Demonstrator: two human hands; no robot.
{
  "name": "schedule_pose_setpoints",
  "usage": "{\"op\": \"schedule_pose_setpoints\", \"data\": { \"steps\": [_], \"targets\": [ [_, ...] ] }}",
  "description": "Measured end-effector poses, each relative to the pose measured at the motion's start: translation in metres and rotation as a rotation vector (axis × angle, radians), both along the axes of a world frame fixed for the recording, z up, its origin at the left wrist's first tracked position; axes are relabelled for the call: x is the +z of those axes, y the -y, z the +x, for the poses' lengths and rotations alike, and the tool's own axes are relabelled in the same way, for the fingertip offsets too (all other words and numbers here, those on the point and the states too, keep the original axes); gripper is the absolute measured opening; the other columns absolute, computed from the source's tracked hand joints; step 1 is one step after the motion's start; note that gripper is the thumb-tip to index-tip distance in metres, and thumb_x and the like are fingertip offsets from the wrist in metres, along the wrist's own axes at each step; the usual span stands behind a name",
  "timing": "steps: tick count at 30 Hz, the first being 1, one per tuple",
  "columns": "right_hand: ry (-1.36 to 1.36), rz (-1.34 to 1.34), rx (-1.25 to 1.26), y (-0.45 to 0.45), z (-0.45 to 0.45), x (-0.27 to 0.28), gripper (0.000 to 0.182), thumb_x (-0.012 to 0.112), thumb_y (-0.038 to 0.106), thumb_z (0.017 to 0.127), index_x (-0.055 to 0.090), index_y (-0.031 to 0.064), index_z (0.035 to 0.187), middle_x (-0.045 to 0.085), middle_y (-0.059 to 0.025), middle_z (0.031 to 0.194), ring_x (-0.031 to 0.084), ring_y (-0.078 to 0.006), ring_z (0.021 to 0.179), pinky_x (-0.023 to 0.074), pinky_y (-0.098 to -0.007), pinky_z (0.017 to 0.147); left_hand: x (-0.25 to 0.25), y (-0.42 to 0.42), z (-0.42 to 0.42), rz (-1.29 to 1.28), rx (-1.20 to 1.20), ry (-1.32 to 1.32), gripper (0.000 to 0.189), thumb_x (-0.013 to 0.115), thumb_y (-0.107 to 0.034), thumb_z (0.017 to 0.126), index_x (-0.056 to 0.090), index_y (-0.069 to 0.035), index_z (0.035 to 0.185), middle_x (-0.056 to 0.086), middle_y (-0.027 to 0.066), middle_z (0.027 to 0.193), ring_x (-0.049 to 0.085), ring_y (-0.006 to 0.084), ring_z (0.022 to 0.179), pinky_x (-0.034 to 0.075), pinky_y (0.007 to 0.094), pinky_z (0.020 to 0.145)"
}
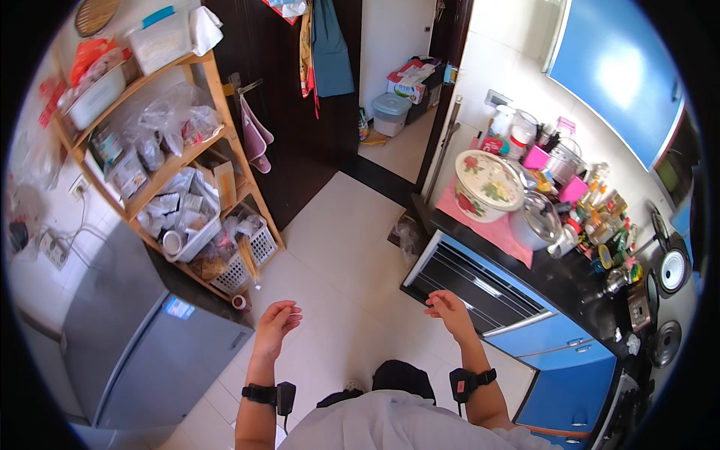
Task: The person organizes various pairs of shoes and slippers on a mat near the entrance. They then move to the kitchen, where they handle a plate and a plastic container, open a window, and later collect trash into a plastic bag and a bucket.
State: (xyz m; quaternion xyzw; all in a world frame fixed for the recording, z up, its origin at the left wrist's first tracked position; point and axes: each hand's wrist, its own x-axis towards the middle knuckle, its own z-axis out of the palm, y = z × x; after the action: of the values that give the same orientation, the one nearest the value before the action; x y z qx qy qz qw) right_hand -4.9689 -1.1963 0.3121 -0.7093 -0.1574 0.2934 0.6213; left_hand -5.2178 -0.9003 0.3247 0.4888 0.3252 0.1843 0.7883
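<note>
My left hand [277, 329] hangs in the air over the pale tiled floor [337, 270], its fingers loosely curled with nothing in them. It is nearest to the grey refrigerator [174, 360] and a small red-and-white jar [240, 302] at the foot of the shelf. My right hand [451, 316] is also bare and loosely bent, with gaps between thumb and fingers. In the picture it overlaps the edge of a black built-in appliance [478, 287] under the counter. Each forearm wears a strapped black device [286, 398].
On the left, a wooden shelf [180, 169] carries baskets, bags and boxes. An opened dark door [275, 146] stands beside a doorway. At right, the black countertop [585, 298] holds a floral lidded pot [486, 183], a steel pot [534, 222] and several bottles; a blue wall cabinet [619, 73] hangs above.
</note>
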Motion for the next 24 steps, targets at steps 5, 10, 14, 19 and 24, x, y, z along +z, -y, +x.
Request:
{"op": "schedule_pose_setpoints", "data": {
  "steps": [5,10,14,19,24],
  "targets": [
    [-0.097,0.026,0.01,-0.109,0.1,-0.045,0.021,0.05,0.019,0.089,0.053,0.002,0.102,0.059,-0.0065,0.089,0.061,-0.0153,0.074,0.0471,-0.0241,0.066,-0.023,-0.091,0.124,0.02,-0.081,-0.019,0.018,0.047,-0.013,0.089,0.054,-0.004,0.104,0.06,0.0067,0.094,0.059,0.0139,0.083,0.048,0.0247,0.075],
    [-0.072,0.126,-0.002,-0.233,0.244,-0.077,0.022,0.05,0.02,0.089,0.053,0.0024,0.103,0.059,-0.0071,0.089,0.061,-0.015,0.072,0.0467,-0.024,0.064,-0.028,-0.194,0.244,0.034,-0.055,-0.138,0.018,0.047,-0.013,0.09,0.055,-0.005,0.104,0.06,0.0057,0.094,0.058,0.0136,0.082,0.047,0.0253,0.075],
    [-0.076,0.115,-0.055,-0.309,0.347,-0.051,0.022,0.05,0.02,0.089,0.053,0.0034,0.103,0.059,-0.0049,0.089,0.06,-0.0137,0.071,0.0461,-0.0236,0.064,-0.004,-0.276,0.328,0.053,-0.055,-0.05,0.019,0.048,-0.015,0.09,0.054,-0.005,0.105,0.059,0.0056,0.094,0.058,0.0133,0.082,0.047,0.0254,0.074],
    [-0.044,0.077,-0.208,-0.363,0.466,-0.032,0.022,0.05,0.021,0.089,0.053,0.0034,0.102,0.059,-0.0039,0.09,0.059,-0.0129,0.072,0.0457,-0.0229,0.065,-0.013,-0.369,0.44,0.047,-0.076,-0.105,0.02,0.049,-0.014,0.089,0.053,-0.004,0.107,0.06,0.0061,0.094,0.059,0.0132,0.084,0.048,0.0251,0.074],
    [-0.089,-0.032,-0.395,-0.398,0.569,-0.074,0.021,0.046,0.019,0.091,0.053,0.0037,0.104,0.058,-0.005,0.086,0.059,-0.0135,0.069,0.0459,-0.023,0.063,-0.032,-0.454,0.6,0.037,-0.272,-0.111,0.019,0.048,-0.014,0.09,0.054,-0.004,0.106,0.06,0.0065,0.095,0.059,0.0132,0.085,0.048,0.0249,0.076]
  ]
}}
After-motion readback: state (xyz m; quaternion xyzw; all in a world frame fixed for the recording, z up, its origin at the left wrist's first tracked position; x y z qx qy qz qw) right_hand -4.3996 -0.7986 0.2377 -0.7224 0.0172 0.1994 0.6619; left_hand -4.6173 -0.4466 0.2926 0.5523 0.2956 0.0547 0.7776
